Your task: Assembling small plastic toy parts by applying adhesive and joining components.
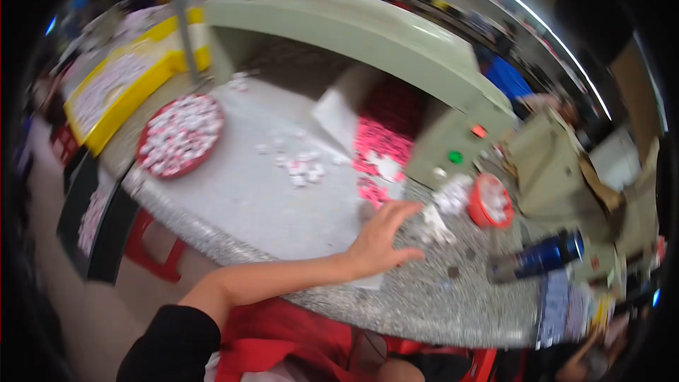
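Ahead of me the hood spans the back of the tabletop, and the sheet runs out from beneath it toward me. Loose pieces lie mid-sheet; to their right a heap spreads from under the hood. At the sheet's left edge sits a filled basin, with a tray beyond it, farther left. Right of my left hand stands a tub; a bottle is farther right, nearer my side.
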The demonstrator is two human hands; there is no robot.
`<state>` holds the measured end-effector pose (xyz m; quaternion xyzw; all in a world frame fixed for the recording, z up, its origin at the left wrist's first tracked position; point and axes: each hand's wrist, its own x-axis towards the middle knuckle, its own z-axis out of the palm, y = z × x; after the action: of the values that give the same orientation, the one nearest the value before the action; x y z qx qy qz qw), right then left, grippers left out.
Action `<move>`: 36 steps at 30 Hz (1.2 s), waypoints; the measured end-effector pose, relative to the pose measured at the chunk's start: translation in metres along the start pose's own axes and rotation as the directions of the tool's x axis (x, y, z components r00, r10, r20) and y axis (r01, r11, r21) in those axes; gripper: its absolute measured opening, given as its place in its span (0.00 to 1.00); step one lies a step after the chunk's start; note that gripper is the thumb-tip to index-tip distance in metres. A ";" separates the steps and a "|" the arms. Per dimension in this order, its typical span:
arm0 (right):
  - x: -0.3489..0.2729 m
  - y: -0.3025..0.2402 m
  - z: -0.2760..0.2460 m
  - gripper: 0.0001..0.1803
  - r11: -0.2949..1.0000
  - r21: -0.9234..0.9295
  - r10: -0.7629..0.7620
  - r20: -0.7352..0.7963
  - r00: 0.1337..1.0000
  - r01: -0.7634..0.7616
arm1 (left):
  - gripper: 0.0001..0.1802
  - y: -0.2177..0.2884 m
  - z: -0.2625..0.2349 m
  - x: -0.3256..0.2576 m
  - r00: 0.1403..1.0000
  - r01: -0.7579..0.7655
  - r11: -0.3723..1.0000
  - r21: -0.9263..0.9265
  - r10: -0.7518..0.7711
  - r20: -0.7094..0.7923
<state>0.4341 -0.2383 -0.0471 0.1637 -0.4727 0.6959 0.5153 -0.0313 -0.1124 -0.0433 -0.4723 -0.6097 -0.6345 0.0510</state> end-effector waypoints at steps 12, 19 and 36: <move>0.287 0.239 0.165 0.07 0.629 0.496 0.562 0.242 0.791 -0.598 | 0.29 -0.020 -0.239 -0.533 -0.245 0.922 -0.387 0.012 -0.607 -0.756; 0.336 0.314 0.190 0.07 0.670 0.429 0.527 0.302 0.795 -0.606 | 0.30 -0.109 -0.278 -0.488 -0.135 0.909 -0.359 0.212 -0.735 -0.665; 0.370 0.292 0.255 0.16 0.653 0.063 0.647 -0.565 0.513 -0.754 | 0.30 -0.013 -0.295 -0.475 -0.298 0.493 0.083 0.866 -0.919 0.258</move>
<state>-0.0402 -0.2476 0.2025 -0.2955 -0.3964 0.8112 0.3124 0.0625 -0.5948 -0.3111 -0.1680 -0.8020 -0.0186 -0.5729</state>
